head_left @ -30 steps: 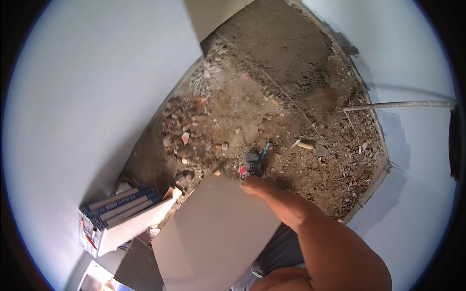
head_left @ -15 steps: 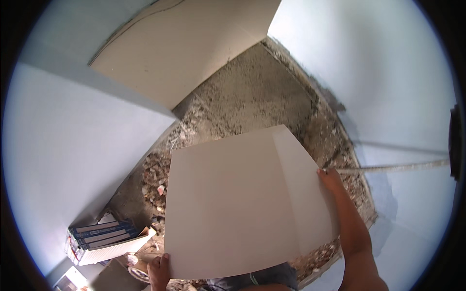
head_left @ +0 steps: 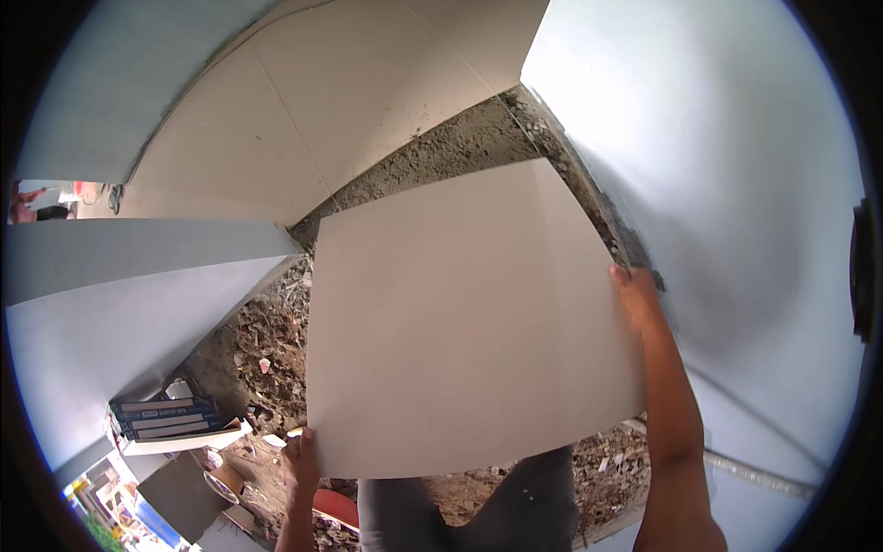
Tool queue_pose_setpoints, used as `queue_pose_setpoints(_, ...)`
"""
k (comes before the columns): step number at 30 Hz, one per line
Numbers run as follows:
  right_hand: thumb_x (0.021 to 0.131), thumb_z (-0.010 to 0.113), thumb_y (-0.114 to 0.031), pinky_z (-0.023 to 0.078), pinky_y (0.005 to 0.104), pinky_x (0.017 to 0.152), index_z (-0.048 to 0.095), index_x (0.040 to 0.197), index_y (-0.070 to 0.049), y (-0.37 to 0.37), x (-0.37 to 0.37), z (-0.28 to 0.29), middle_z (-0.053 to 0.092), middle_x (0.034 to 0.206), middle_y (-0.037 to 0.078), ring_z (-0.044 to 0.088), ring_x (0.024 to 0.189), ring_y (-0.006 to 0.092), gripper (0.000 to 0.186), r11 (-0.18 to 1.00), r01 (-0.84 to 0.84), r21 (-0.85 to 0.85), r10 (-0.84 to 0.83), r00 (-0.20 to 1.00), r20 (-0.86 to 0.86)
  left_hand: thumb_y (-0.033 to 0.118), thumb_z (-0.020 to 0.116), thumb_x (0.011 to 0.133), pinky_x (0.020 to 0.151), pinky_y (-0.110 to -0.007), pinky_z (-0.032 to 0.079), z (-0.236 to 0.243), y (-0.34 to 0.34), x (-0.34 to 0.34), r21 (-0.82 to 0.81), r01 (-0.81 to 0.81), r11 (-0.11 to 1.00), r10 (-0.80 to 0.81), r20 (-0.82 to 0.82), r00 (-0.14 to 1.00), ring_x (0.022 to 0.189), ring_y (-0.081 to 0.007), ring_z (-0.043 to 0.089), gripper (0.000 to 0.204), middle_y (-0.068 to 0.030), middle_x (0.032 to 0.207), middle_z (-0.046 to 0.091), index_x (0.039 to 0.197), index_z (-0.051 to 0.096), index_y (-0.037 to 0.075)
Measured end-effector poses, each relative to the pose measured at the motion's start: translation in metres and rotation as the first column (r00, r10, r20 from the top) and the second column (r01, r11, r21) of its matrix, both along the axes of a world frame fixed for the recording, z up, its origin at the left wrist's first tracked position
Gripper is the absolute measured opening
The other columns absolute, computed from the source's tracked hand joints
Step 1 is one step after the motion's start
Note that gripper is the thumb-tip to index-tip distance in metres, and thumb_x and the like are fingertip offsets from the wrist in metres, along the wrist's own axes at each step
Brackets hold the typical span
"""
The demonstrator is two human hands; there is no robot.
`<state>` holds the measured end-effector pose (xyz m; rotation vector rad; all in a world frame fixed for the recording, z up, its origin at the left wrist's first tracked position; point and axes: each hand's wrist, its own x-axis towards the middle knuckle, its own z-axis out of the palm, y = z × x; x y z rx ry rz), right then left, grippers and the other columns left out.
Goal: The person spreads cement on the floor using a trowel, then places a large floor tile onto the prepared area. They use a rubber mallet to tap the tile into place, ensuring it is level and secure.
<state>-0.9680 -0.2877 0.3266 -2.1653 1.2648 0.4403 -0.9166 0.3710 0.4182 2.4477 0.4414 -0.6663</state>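
Observation:
A large, square beige tile (head_left: 474, 322) fills the middle of the head view, held flat above the rubble. My left hand (head_left: 300, 458) is closed on its lower left edge, near the corner. My right hand (head_left: 631, 293) grips its right edge higher up, thumb on the face. Beyond the tile lie beige floor tiles (head_left: 239, 120) with a thin string across them, bordered by a strip of rough grey mortar (head_left: 460, 138). My legs in grey trousers show below the held tile, with a red object (head_left: 336, 506) by the left one.
White walls (head_left: 736, 184) rise at right and left, the left one (head_left: 120, 331) ending in a corner. Stacked tile boxes (head_left: 170, 419) stand at lower left beside rubble (head_left: 262, 359). A long pipe (head_left: 763, 476) runs along the lower right. An opening at far left shows small indistinct items.
The tile has come up from the lower middle and moved away from me, turning squarer. My left hand has appeared on it. The view has tilted toward the laid floor tiles.

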Motion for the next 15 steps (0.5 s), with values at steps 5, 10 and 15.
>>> queue_pose_setpoints(5, 0.095, 0.061, -0.050, 0.051, 0.0471, 0.077, 0.059, 0.112, 0.012, -0.068, 0.116, -0.049, 0.067, 0.105, 0.026, 0.065, 0.087, 0.0391, 0.065, 0.989, 0.001, 0.147, 0.010, 0.997, -0.074, 0.038, 0.054, 0.101, 0.050, -0.027, 0.030, -0.051, -0.103, -0.017, -0.114, -0.334, 0.936, 0.341, 0.043, 0.939, 0.056, -0.0038, 0.036, 0.045, 0.0051, 0.058, 0.048, 0.074, 0.063, 0.003)
queue_pose_setpoints(10, 0.095, 0.060, -0.051, 0.051, 0.0458, 0.083, 0.054, 0.126, 0.013, -0.131, 0.167, -0.107, 0.064, 0.113, 0.032, 0.064, 0.105, 0.0410, 0.072, 0.986, -0.143, 0.082, 0.144, 0.990, -0.006, 0.040, 0.056, 0.101, 0.049, -0.024, 0.030, -0.089, -0.178, -0.014, -0.201, -0.429, 0.881, 0.451, 0.077, 0.889, 0.053, -0.0027, 0.039, 0.044, 0.0078, 0.060, 0.052, 0.078, 0.066, 0.004)
queue_pose_setpoints(15, 0.095, 0.061, -0.050, 0.048, 0.0478, 0.086, 0.052, 0.123, 0.017, -0.162, 0.200, -0.149, 0.062, 0.117, 0.029, 0.061, 0.104, 0.0362, 0.073, 0.983, -0.125, 0.131, 0.114, 0.990, 0.088, 0.042, 0.058, 0.100, 0.050, -0.025, 0.032, -0.122, -0.209, -0.010, -0.245, -0.520, 0.818, 0.552, 0.080, 0.830, 0.055, -0.0037, 0.041, 0.044, 0.0057, 0.062, 0.053, 0.075, 0.066, 0.006)
